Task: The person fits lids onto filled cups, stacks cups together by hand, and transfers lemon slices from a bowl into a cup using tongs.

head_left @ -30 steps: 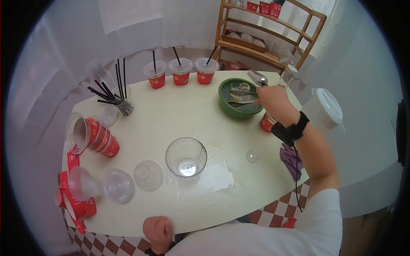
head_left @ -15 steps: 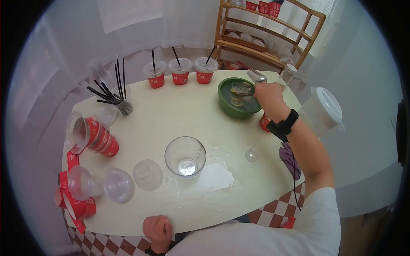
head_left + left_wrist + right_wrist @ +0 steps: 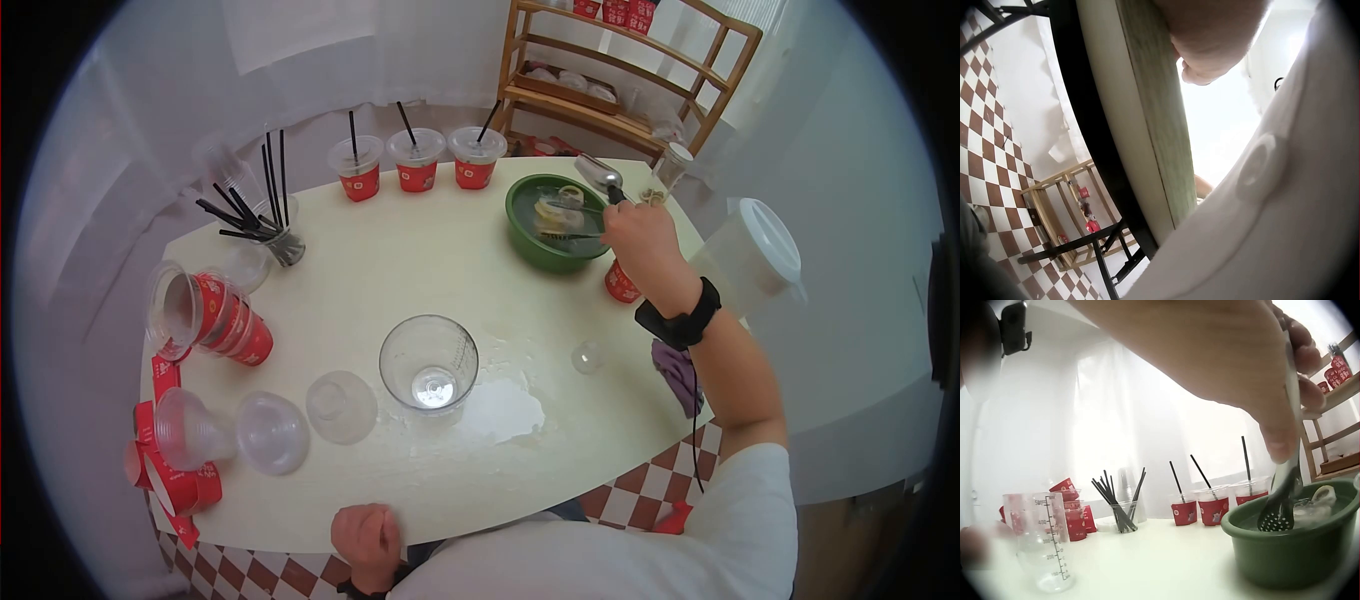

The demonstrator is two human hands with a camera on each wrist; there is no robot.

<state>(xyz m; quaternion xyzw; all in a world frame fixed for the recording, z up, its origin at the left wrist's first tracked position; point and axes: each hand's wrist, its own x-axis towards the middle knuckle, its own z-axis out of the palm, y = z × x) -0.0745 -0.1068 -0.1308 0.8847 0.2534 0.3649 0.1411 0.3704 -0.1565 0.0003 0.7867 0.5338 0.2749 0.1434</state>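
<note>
At the back right, my right hand (image 3: 648, 242) grips tongs (image 3: 578, 236) with perforated ends. The ends reach down into a green bowl (image 3: 543, 254) of liquid, where pale yellow lemon slices (image 3: 548, 211) lie. In the right wrist view, one perforated tong end (image 3: 1277, 514) dips just inside the bowl's near rim, and fingers and thumb wrap the handle. A metal scoop (image 3: 597, 173) shows just beyond this hand. My left hand (image 3: 366, 541) rests at the table's front edge, loosely curled and holding nothing. A clear measuring cup (image 3: 428, 352) stands in mid-table.
Three lidded red cups (image 3: 416, 176) with straws line the back. Left are straws in a glass (image 3: 288, 247), stacked red cups (image 3: 240, 330) and clear lids (image 3: 272, 432). Right are a red cup (image 3: 621, 285), a white-lidded pitcher (image 3: 752, 258) and a purple cloth (image 3: 677, 376). Water (image 3: 505, 405) wets the table.
The tong ends, apart a second ago, came together around the lemon slices in the bowl and are now spread again. My left hand stays in place; the view has shifted slightly.
</note>
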